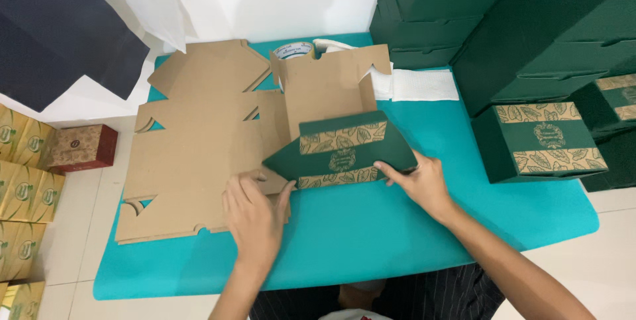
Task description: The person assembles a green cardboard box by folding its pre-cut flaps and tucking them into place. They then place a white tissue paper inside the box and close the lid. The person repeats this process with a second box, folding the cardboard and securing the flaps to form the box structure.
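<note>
Flat die-cut cardboard box blank (199, 154) lies on the teal mat (397, 227), kraft-brown inner side up, with notches and tabs along its left edge. One panel is folded over so the outer face shows: the dark green flap (344, 151) with two tan leaf-pattern bands and a round emblem between them. It sits at the blank's right end, mid-mat, tilted. Another brown panel stands upright just behind it.

Left hand (255, 217) is palm down, fingers bent, pressing on the blank at the flap's lower left corner. Right hand (421, 181) pinches the flap's right lower edge, thumb on top. Both forearms come in from the bottom edge.

Tape roll (293, 52) is behind the upright panel. Finished green boxes (543, 141) are stacked on the right.
</note>
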